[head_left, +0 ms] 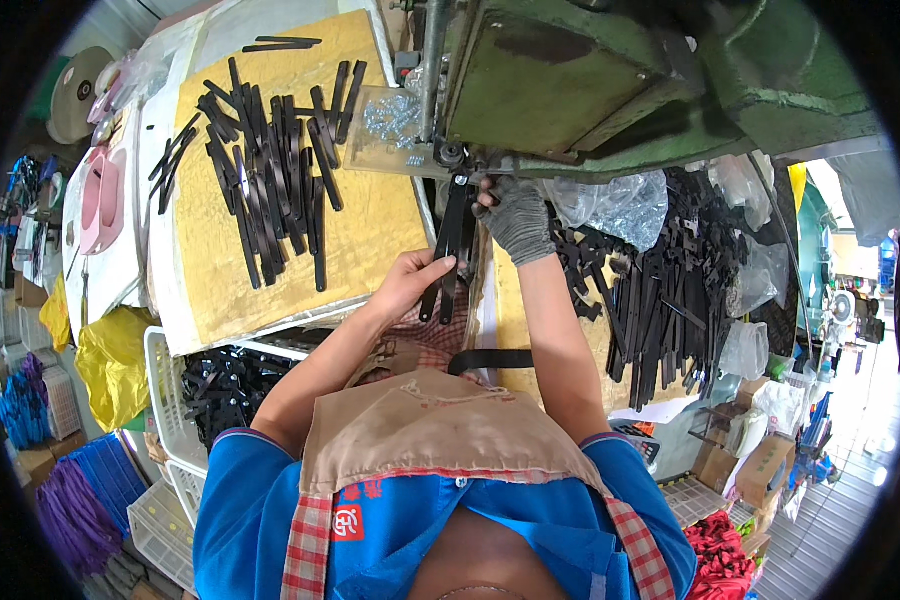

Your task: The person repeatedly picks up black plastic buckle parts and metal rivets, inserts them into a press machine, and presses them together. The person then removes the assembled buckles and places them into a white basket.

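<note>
Two long black flat strips lie side by side beneath the green press, their upper ends at its tool head. My bare left hand pinches them near their lower ends, thumb on top. My right hand, in a grey glove with bare fingertips, is curled closed just right of their upper ends; what its fingers hold is hidden. Left of the tool, a clear tray holds small silver rivets. A loose pile of black strips lies on the yellow board at the left.
At the right, a heap of black metal parts spreads beside a clear bag of small silver pieces. A white basket of black parts stands by my left elbow. Pink objects rest at the far left. The press body overhangs the work.
</note>
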